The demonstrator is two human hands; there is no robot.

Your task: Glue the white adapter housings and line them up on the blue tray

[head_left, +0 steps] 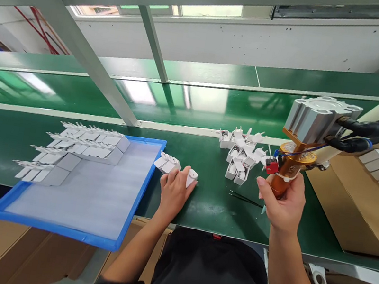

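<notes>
My left hand (173,192) rests on the green bench, its fingers closed around a white plug housing (191,177) that shows between thumb and forefinger. Just left of the fingers stands a short row of white plug housings (167,162), close to the tray's edge. My right hand (283,205) grips the orange barrel of a pneumatic hand tool (281,179), held upright above the bench. A square silver cylinder and black hoses top the tool. Beneath it lie thin black tweezers (245,198). Left of the tool is a loose pile of open white plug housings (241,155) with parts inside.
A blue-rimmed tray (84,236) on the left bears several rows of white plug housings (80,148) and overhangs the bench's front edge. At right stands a cardboard box (348,205) with more white housings. A slanted green-grey post (82,43) rises behind the tray.
</notes>
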